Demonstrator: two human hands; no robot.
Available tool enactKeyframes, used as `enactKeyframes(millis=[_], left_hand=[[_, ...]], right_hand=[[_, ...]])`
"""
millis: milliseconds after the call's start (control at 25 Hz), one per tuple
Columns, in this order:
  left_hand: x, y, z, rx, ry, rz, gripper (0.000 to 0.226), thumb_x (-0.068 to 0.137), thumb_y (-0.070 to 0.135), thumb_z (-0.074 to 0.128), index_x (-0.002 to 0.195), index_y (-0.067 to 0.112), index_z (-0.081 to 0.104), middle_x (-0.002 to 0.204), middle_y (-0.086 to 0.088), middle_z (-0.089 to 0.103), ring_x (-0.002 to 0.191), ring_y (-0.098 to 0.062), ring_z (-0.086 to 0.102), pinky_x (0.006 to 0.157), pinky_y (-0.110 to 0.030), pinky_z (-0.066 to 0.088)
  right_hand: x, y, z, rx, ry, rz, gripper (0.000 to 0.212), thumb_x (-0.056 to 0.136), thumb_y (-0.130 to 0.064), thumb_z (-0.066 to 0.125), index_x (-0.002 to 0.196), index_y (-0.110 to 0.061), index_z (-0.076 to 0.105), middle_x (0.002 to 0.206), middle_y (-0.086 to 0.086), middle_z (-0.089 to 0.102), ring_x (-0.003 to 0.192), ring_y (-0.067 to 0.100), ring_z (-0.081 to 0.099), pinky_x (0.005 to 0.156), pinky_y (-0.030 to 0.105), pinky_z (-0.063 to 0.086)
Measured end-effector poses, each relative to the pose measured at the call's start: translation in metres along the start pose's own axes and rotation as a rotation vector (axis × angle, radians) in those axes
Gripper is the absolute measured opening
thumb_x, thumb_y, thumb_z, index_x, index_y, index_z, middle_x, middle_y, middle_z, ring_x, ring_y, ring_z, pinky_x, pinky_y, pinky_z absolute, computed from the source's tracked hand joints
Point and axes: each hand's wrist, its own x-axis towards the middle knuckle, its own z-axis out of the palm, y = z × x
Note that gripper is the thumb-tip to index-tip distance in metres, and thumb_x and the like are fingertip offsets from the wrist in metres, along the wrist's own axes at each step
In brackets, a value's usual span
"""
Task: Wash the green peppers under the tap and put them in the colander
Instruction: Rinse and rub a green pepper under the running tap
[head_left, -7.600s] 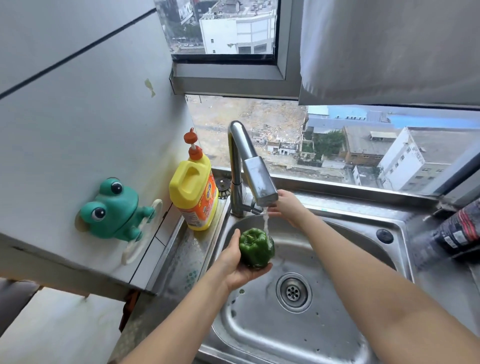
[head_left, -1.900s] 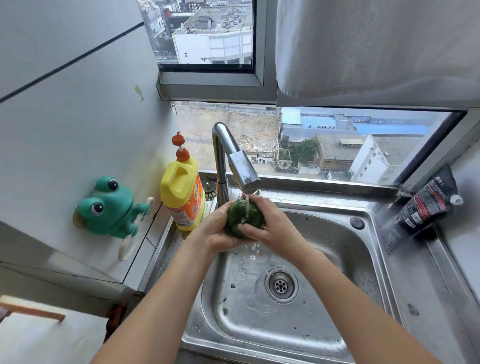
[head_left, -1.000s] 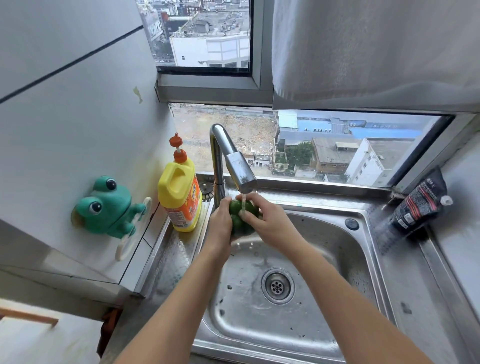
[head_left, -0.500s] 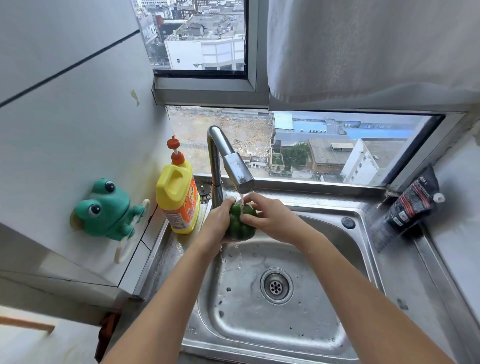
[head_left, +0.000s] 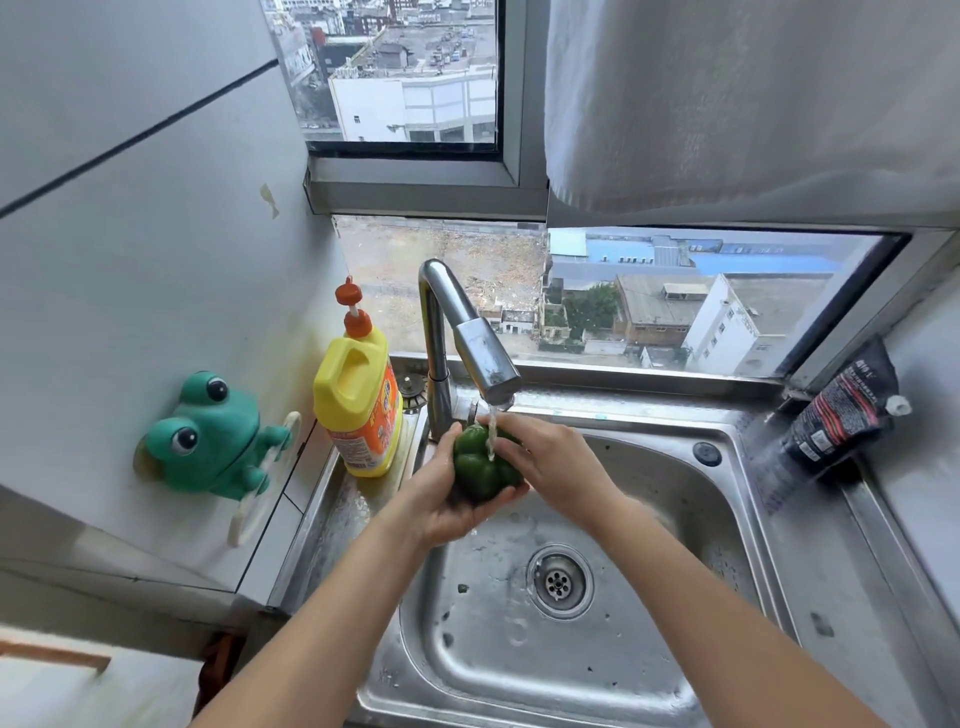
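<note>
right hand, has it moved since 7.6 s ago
Yes. The right hand came forward from behind the tap onto the green pepper below it.

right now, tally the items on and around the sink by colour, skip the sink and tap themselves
green: 2, the pepper and the frog holder
yellow: 1, the detergent bottle
black: 1, the pouch
total: 4
</note>
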Motion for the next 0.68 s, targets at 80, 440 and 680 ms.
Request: enactKeyframes(millis=[80,440,680], left_hand=[[0.007,-0.001,-0.007,0.12,0.079,0.121,0.049,0.092,0.053,0.045,0.113,0.01,0.057,0.106,-0.026,0.063,0.089,-0.039,0.066,0.053,-0.038,0.059],[0.007,-0.009,-0.021,1.303,0.213,0.692,0.067,0.059,0.042,0.085,0.117,0.031,0.054,0.112,0.004,0.057,0.102,-0.011,0.057,0.087,-0.021,0.05],[0.005,-0.02,-0.033,1.355,0.168,0.872,0.073,0.054,0.045,0.086,0.117,0.038,0.05,0.116,0.011,0.054,0.107,0.0,0.053,0.091,-0.008,0.042]], right_hand=[[-0.002,0.012,0.0,0.017,-0.074,-0.013,0.038,0.094,-0.039,0.048,0.125,-0.02,0.061,0.103,0.002,0.073,0.09,0.018,0.068,0.078,0.023,0.047],[0.006,0.067,-0.012,0.401,-0.144,0.424,0.007,0.079,-0.019,0.074,0.077,-0.012,0.075,0.066,0.003,0.071,0.058,0.01,0.066,0.063,0.024,0.056],[0.056,0.079,0.007,0.446,-0.284,0.494,0.022,0.089,-0.007,0.061,0.108,-0.017,0.063,0.103,0.007,0.068,0.075,0.017,0.068,0.068,0.029,0.058]])
